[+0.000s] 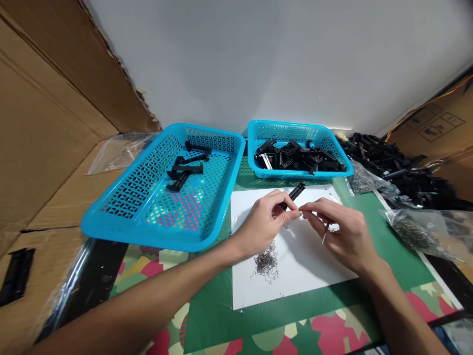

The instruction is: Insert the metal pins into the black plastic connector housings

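My left hand [264, 222] is closed round a black plastic part [294, 193], whose far end sticks up past the fingers. Fingertip to fingertip with it, my right hand [342, 229] is pinched, with a thin metal rod or tool [325, 232] poking out below its fingers. Whatever tiny piece lies between the fingertips is too small to make out. Below the hands is a white sheet [306, 268], and a pile of small bent wire pieces [266, 261] lies on it near my left wrist.
A large blue basket [148, 234] at left holds several black parts; a smaller blue basket [299, 173] behind the hands holds many. Loose black parts [406, 172] and bags of metal pieces [417, 234] lie at right. Cardboard [48, 98] stands at left.
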Demonstrator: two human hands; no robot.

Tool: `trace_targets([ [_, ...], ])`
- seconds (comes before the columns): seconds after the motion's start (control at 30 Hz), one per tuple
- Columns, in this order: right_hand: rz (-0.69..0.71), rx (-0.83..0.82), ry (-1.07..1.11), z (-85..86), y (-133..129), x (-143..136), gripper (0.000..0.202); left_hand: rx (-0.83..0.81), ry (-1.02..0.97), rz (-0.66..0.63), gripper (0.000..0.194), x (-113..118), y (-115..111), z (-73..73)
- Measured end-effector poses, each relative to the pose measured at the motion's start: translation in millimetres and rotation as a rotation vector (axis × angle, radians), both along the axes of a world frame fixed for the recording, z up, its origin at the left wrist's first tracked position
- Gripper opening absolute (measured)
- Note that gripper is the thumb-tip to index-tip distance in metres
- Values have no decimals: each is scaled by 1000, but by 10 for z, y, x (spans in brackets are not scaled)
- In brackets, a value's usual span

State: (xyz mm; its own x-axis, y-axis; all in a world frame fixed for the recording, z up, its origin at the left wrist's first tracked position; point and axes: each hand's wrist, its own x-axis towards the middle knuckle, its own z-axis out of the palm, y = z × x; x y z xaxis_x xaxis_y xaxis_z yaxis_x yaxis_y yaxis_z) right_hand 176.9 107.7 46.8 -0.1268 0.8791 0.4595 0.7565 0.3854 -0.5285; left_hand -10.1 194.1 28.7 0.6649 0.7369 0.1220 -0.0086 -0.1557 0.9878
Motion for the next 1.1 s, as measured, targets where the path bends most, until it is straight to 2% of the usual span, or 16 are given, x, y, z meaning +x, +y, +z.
trace_targets([
  [0.23,-3,-55,49,24,-31,7,20,25,41,0,19,-10,-2,15],
  [0.5,60,44,40,11,-22,37,18,27,89,-29,27,-24,-4,32],
  [0.73,11,126,81,3,-19,-12,18,37,121,-60,33,-74,-1,115],
  [0.83,-48,171,108,24,-21,-26,16,-8,94,-51,41,-105,-9,110],
  [0.97,-102,237,134,33,-11,-46,15,-110,56,-52,32,-121,-25,72],
  [1.1,-104,284,125,6,13,-67,18,-156,14,-108,52,-104,-32,54],
])
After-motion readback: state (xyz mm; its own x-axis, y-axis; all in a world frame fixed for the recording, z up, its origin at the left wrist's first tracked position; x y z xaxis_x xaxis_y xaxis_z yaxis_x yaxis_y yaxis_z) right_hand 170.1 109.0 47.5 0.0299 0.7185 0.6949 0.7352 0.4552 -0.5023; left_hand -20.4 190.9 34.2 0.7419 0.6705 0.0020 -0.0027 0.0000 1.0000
